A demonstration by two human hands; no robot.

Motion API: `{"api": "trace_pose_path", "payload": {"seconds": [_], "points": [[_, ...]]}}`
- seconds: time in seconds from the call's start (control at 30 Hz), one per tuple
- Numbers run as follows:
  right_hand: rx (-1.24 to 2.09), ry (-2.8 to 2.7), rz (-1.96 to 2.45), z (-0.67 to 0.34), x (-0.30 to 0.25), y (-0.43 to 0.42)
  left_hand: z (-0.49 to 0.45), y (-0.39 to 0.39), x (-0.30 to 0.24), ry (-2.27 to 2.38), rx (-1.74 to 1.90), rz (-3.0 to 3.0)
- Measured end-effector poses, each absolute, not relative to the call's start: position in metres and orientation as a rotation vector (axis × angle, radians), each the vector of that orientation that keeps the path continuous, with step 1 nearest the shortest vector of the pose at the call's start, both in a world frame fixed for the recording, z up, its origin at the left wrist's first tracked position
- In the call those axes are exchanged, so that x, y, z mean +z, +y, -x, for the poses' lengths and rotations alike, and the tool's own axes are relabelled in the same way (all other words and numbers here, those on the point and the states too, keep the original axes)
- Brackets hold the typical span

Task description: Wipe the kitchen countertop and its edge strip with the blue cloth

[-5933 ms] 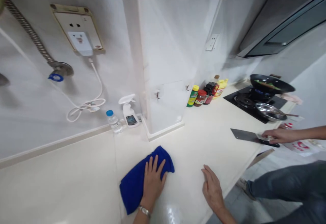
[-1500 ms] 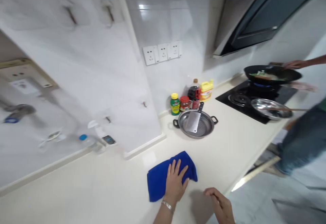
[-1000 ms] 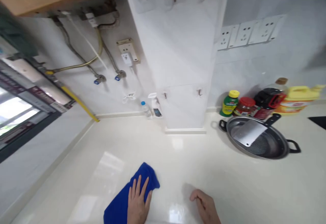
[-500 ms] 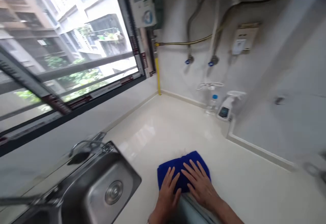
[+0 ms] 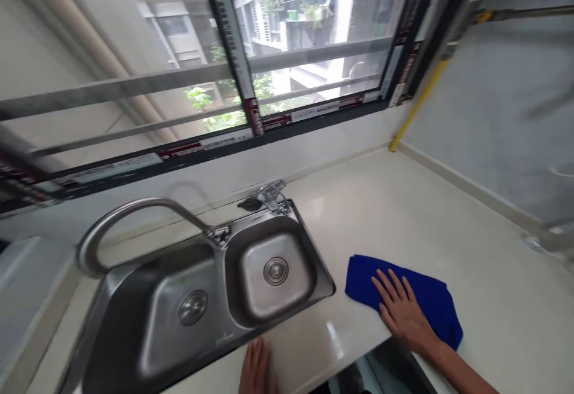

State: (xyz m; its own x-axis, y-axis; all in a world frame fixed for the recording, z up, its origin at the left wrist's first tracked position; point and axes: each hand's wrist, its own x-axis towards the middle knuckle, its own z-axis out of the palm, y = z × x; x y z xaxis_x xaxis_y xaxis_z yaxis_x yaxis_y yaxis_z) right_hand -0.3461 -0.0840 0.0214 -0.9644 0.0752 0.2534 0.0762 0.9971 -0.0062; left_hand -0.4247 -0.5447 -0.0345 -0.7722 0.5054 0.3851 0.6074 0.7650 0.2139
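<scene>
A blue cloth (image 5: 426,298) lies flat on the cream countertop (image 5: 403,214), just right of the sink. My right hand (image 5: 401,310) presses down on the cloth with its fingers stretched out and spread. My left hand (image 5: 256,370) rests flat on the counter's front edge, right below the sink, fingers straight and holding nothing. Only the fingers of that hand show at the bottom of the picture.
A steel double sink (image 5: 147,346) with a curved tap (image 5: 130,214) fills the lower left. A barred window (image 5: 251,83) runs behind it. A yellow pipe (image 5: 415,110) stands in the corner by the grey wall at right.
The view has swung left to the sink. My left hand left the cloth and went to the counter edge by the sink. My right hand stays on the cloth.
</scene>
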Motion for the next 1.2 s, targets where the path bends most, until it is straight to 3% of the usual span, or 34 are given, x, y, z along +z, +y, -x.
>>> {"api": "trace_pose_path", "payload": {"seconds": [0.3, 0.57, 0.77, 1.2], "points": [[-0.092, -2.884, 0.167, 0.511, 0.001, -0.068, 0.400, -0.567, -0.011, -2.707, -0.116, 0.428], [0.024, -2.991, 0.199, 0.581, 0.017, -0.047, 0.397, -0.550, 0.025, -2.756, 0.001, 0.402], [0.071, -2.975, 0.080, 0.559, 0.026, -0.038, 0.399, -0.549, 0.027, -2.759, 0.002, 0.401], [0.276, -2.937, -0.358, 0.407, 0.032, -0.072, 0.405, -0.550, 0.023, -2.721, -0.091, 0.440]]}}
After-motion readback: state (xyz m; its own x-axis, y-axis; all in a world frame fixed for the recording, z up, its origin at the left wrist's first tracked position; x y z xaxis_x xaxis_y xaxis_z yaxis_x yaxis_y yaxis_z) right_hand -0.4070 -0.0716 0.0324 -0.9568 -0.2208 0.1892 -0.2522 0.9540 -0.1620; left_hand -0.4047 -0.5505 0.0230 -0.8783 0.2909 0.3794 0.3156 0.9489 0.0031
